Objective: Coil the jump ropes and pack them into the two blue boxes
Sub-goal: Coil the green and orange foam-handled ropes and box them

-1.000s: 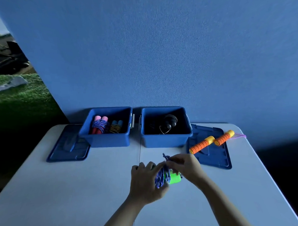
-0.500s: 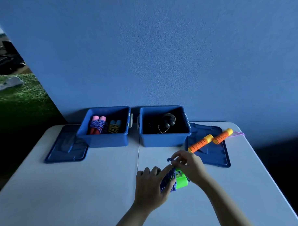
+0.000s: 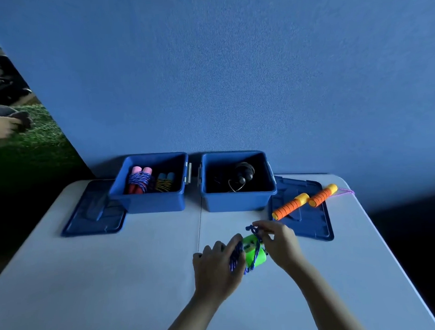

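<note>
green handles [image 3: 254,252] pointing right, near-level

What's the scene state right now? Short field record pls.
left hand: grips the coiled blue rope on the green handles
right hand: pinches the rope end above the bundle
left box: open, holds two coiled ropes
right box: open, holds a dark rope
orange-handled rope: uncoiled, on the right lid
left lid: flat on the table

Dim, blue-tinted light, dark corners, wide-angle bending at the edges, slight softness throughout.
</note>
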### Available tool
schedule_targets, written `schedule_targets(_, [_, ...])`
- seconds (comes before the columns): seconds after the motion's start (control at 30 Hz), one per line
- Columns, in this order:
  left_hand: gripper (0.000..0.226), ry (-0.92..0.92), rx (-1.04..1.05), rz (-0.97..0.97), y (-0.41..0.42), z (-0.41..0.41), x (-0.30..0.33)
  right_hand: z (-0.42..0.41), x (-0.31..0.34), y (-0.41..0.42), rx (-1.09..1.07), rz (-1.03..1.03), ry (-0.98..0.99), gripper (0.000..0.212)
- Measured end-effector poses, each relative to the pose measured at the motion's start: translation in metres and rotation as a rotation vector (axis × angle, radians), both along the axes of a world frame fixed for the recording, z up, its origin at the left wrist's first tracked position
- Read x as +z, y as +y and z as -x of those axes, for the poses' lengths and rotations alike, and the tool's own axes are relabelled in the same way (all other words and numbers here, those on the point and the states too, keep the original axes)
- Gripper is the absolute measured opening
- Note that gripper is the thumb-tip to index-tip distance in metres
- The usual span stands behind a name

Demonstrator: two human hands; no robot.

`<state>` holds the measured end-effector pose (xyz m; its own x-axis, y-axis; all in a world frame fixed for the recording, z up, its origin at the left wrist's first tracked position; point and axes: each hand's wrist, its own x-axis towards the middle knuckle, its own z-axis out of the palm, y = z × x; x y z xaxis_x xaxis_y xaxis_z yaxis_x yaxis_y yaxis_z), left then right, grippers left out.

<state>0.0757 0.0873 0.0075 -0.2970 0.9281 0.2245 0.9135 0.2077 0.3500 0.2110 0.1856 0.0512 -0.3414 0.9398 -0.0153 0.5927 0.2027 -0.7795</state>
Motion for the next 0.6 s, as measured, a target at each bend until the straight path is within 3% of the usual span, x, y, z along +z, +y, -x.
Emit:
schedule_targets(0.13, [0.038,-0.029,-0.046,-0.019,-0.003,0.0,-0.001,-0.002,0.001,0.0,-0.015,0.023,0.052,0.017])
schedule_targets(0.4, [0.029,0.085,-0.137,-0.045,-0.001,-0.006,-0.008,-0.004,-0.001,0.001,-0.052,0.178,0.12,0.008])
schedule_targets(0.6, [0.055,0.047,-0.083,0.029,0.0,-0.011,-0.004,-0.005,-0.001,0.003,-0.123,0.297,0.203,0.007])
